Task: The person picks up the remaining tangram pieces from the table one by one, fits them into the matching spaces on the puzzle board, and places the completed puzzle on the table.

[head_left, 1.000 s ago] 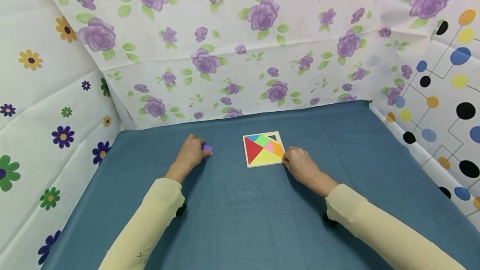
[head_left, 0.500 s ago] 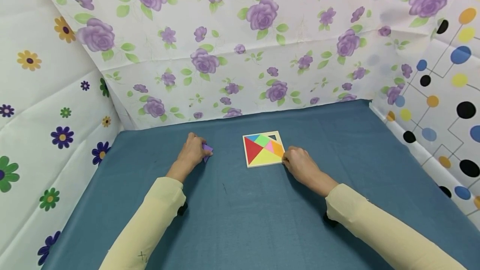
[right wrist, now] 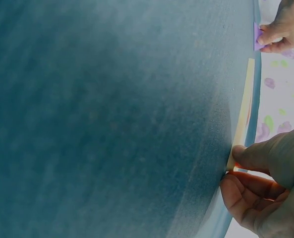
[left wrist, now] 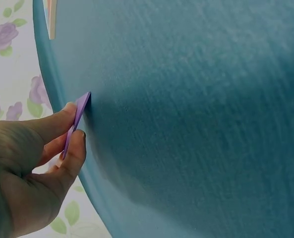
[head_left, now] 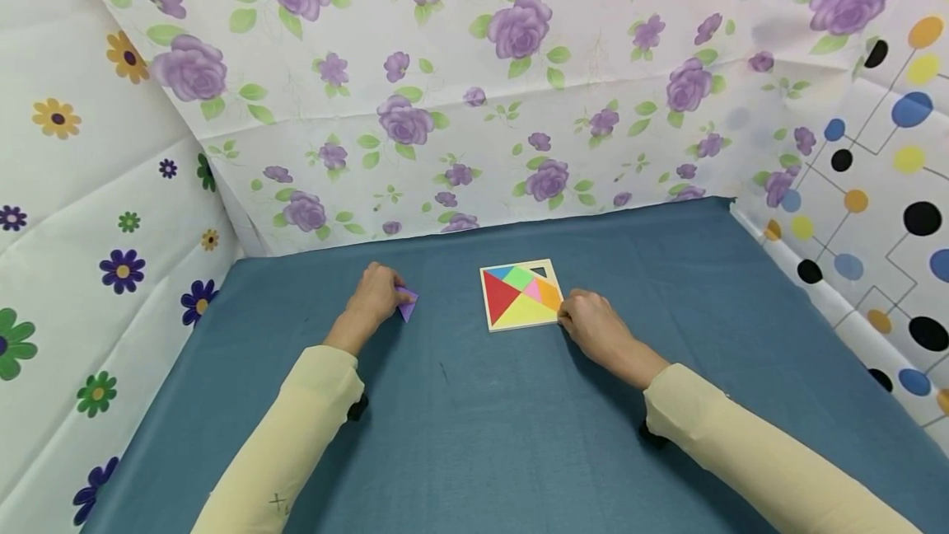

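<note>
My left hand (head_left: 373, 299) pinches a purple triangular tangram piece (head_left: 408, 304) between thumb and fingers. In the left wrist view the piece (left wrist: 80, 111) is tilted up on edge, one corner close to the cloth; whether it touches is unclear. To its right lies a square wooden tangram tray (head_left: 525, 326) with red, yellow, blue, green, pink and orange pieces in it. Near the tray's far right corner a dark triangular gap (head_left: 539, 272) shows. My right hand (head_left: 599, 328) grips the tray's near right corner, thumb on top of the rim in the right wrist view.
A blue-grey cloth (head_left: 474, 435) covers the table. Behind it hangs a sheet (head_left: 445, 48) printed with purple roses, and patterned sheets stand at the left and right sides. Dark bands show at both wrists.
My left hand has shifted slightly left, and the purple piece has turned in the fingers so more of its triangular face shows. My right hand and the tray stay still.
</note>
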{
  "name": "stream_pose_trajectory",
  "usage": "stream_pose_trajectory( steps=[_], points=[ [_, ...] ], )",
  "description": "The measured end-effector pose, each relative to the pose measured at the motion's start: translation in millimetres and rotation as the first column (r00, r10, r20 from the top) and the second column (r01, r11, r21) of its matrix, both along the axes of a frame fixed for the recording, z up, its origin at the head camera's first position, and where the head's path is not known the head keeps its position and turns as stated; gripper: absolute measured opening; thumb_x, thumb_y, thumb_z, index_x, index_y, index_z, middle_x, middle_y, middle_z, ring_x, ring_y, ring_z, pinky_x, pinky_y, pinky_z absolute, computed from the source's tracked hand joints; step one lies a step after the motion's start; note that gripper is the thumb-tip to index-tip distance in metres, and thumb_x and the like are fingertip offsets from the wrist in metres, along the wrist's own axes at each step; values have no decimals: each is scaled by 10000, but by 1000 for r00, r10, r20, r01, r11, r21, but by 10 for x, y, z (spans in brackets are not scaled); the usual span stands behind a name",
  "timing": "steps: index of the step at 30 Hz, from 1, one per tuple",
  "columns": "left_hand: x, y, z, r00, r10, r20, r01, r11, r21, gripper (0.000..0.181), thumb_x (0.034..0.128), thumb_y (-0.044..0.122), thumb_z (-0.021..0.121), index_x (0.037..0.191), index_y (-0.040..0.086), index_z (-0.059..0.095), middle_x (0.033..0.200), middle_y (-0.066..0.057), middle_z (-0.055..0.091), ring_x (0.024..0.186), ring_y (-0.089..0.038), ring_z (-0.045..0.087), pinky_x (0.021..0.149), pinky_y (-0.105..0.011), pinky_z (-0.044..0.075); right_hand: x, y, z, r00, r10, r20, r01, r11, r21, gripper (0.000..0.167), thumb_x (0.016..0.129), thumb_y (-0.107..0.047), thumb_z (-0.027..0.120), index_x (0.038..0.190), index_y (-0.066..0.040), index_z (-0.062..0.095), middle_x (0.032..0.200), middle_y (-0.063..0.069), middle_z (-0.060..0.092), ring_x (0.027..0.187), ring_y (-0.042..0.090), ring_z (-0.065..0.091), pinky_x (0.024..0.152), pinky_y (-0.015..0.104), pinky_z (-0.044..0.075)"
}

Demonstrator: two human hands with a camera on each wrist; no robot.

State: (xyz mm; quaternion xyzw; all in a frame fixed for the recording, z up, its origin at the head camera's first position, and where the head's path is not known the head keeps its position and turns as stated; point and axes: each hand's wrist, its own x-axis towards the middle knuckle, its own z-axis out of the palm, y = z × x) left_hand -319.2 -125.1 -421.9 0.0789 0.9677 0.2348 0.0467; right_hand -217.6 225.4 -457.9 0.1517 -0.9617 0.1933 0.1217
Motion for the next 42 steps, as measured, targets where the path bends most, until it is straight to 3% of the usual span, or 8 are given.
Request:
stream_pose_trajectory(
  steps=[6,14,20,28,42],
  points=[
    [-15,-14,16,1000,5,18,-5,1000,-13,322,912,176,813,1139,-44,753,1285,-255,594,1202,-375,559,973,-528,505,8,-1,-4,1000,0,-3,0,1000,1,117,903,43,744,800,-12,760,701,30,548,614,150,490,582,318,481],
    [12,37,77,1000,-24,8,24,999,-43,296,916,162,806,1139,-14,723,1166,-196,704,988,-305,649,864,-495,549,6,-2,9,1000,0,-2,0,1000,8,98,899,35,755,812,-8,766,705,29,553,618,147,498,589,320,491],
    [91,61,122,996,-66,-56,64,998,-28,231,922,139,799,1087,1,714,1045,-163,726,871,-275,657,822,-472,548,5,1,13,1000,8,-11,-8,1000,11,106,899,39,751,804,-8,763,699,28,546,614,148,489,587,319,487],
    [226,45,172,993,-75,-87,76,997,8,147,940,137,781,969,42,674,1004,-133,723,890,-285,678,796,-463,550,7,6,4,999,25,-26,-24,1000,6,110,894,49,747,798,-3,758,699,33,549,620,155,500,590,328,494],
    [408,-51,194,987,-90,-132,96,994,46,163,947,162,778,864,91,658,866,-59,687,697,-187,614,616,-359,481,6,-2,3,1000,20,-22,-20,1000,3,119,897,54,744,794,-4,755,696,32,544,612,152,487,582,320,486]
  ],
)
